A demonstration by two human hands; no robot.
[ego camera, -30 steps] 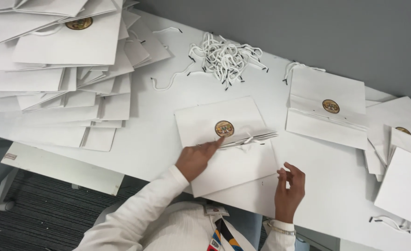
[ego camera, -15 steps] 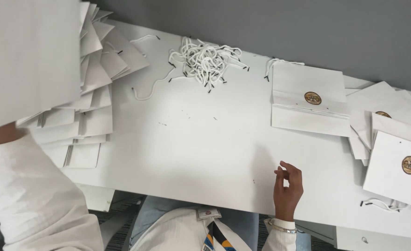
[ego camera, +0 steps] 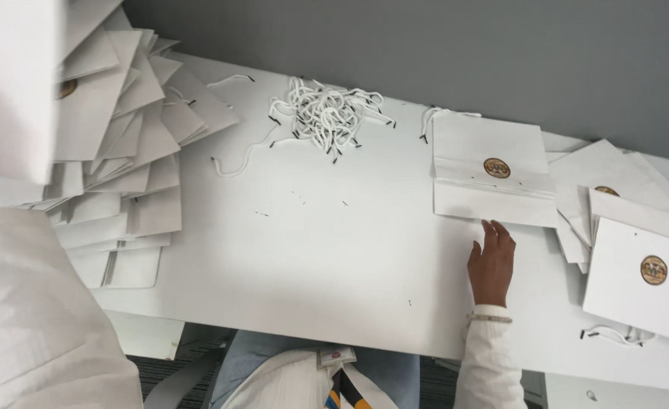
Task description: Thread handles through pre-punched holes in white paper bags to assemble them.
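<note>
Table (ego camera: 334, 250) middle bare; bag stacks (ego camera: 115, 174) left, right; cords (ego camera: 327, 117) behind.

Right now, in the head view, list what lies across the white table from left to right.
Fanned stack of flat white paper bags → tangle of white cord handles → folded white bag with a round gold seal → right hand just below it → overlapping white bags at the right edge.

Matt white paper bag (ego camera: 493, 170), smooth table (ego camera: 334, 250)
</note>
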